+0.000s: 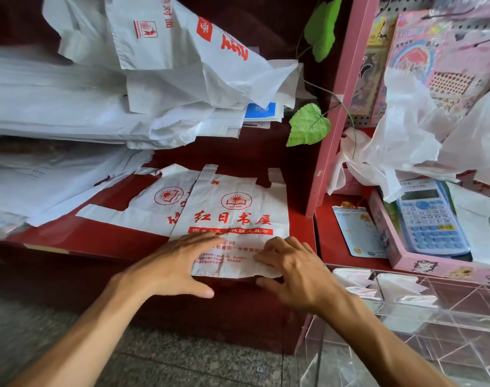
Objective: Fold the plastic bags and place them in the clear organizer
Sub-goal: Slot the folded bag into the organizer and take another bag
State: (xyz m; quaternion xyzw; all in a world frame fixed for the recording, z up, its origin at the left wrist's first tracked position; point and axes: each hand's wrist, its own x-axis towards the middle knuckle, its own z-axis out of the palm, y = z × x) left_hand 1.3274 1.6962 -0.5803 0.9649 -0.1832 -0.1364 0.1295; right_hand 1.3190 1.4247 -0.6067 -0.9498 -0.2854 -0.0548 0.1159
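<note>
1. Both hands are down on the bag (232, 216): left hand (176, 263) lies flat with straight fingers pressing its lower left part, right hand (291, 272) has curled fingers pinching the lower right corner.
2. Bag lies flat on the red surface (104, 236), print up, handles pointing away, bottom hem nearest the person and hanging just past the front edge.
3. Long axis runs straight away from the hands, so the first fold looks like a sideways one, and the right hand, gripping the corner, seems best placed to start it.
4. Organizer (406, 308) sits low to the right, just beside the right hand; white folded bags already show in its far compartments.
5. Room is tight: a second bag (143, 208) is tucked under the left side, paper stacks (56, 107) crowd the left, and a pink post (330, 135) stands close on the right.
6. Open space is mostly at the front edge.
</note>
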